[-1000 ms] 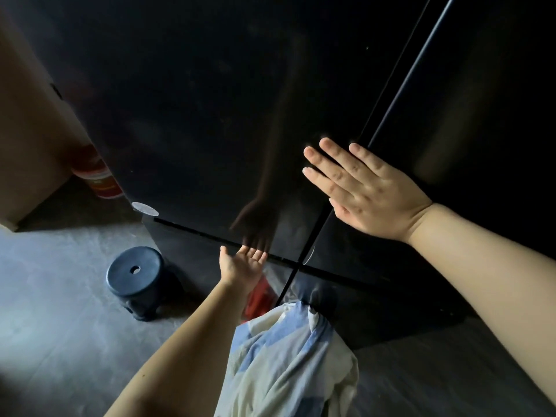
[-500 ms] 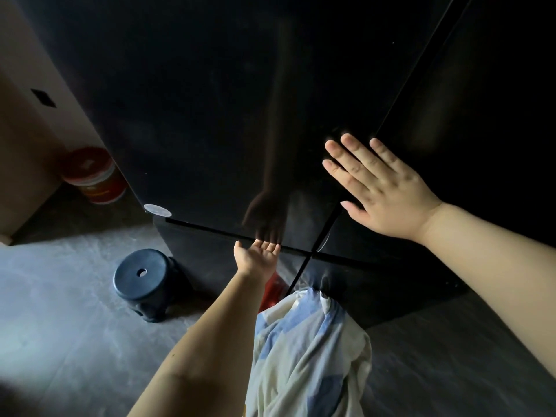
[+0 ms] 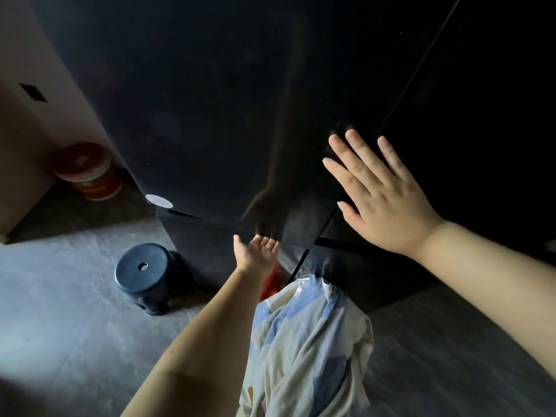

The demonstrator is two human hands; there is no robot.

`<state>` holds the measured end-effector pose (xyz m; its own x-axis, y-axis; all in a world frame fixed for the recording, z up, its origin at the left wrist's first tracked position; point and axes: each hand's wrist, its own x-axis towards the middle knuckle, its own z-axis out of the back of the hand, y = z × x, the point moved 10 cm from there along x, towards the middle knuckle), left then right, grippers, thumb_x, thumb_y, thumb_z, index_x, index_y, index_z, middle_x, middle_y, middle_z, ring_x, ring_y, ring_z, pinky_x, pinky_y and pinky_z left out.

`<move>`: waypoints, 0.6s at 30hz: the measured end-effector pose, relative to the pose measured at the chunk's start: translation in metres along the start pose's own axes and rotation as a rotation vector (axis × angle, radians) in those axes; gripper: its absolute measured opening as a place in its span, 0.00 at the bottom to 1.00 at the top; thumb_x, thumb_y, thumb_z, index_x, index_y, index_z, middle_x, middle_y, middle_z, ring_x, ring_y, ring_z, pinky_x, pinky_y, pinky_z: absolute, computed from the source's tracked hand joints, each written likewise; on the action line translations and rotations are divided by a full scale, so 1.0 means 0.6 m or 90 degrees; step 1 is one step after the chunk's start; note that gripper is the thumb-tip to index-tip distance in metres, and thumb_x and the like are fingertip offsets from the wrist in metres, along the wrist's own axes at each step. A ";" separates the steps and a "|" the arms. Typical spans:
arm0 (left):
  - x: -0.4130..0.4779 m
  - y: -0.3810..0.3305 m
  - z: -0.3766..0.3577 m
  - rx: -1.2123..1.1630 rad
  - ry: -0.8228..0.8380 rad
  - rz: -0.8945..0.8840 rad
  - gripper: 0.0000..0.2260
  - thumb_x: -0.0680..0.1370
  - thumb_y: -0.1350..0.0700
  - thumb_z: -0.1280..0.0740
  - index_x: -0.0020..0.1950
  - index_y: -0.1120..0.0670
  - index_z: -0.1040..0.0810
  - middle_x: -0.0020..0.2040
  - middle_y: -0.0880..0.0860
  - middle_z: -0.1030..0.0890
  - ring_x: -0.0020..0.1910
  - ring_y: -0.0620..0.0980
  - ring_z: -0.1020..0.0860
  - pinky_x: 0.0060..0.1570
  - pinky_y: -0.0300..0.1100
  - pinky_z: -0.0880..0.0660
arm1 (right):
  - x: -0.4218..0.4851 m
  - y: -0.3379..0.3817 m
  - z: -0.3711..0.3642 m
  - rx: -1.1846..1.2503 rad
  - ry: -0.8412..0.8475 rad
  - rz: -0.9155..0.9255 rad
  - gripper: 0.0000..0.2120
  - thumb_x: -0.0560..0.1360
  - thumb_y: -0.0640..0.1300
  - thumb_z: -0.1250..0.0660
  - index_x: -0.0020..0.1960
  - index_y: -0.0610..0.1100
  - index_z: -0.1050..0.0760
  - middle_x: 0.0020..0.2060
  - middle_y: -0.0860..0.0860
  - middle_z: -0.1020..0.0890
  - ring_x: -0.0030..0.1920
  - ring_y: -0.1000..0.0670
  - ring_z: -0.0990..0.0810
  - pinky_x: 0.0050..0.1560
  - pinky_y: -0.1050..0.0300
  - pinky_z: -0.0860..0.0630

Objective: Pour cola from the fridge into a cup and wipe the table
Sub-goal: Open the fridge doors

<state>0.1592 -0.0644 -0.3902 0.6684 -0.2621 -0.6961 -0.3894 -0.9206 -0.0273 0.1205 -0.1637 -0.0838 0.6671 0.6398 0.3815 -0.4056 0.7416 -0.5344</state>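
Observation:
A tall black glossy fridge [image 3: 210,100] fills the upper part of the view, its doors shut. My left hand [image 3: 257,251] reaches under the bottom edge of the upper left door, palm up, fingertips touching the edge. My right hand [image 3: 382,194] lies flat with fingers spread across the vertical seam between the two upper doors. Neither hand holds anything. No cola bottle, cup or table is in view.
A small dark round stool [image 3: 144,275] stands on the grey floor left of the fridge. A red and white bucket [image 3: 90,173] sits by the wall at the left. My pale blue-patterned clothing [image 3: 310,347] hangs below, with something red [image 3: 272,281] behind it.
The view has shifted slightly, so the fridge seam sits further right. Both hands stay on the fridge, the right one having slid a little up and right along the seam.

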 end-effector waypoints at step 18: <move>-0.083 -0.023 -0.013 0.438 -0.051 0.069 0.29 0.83 0.45 0.53 0.76 0.65 0.43 0.64 0.60 0.26 0.66 0.56 0.29 0.65 0.47 0.36 | -0.066 0.033 0.006 0.678 -0.081 -0.475 0.36 0.77 0.39 0.41 0.74 0.56 0.60 0.77 0.48 0.48 0.75 0.49 0.41 0.72 0.49 0.37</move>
<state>0.1363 -0.0409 -0.3493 0.5645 -0.2958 -0.7706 -0.7819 -0.4909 -0.3843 0.0835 -0.1735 -0.1067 0.9050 -0.0214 0.4250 -0.2981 0.6809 0.6690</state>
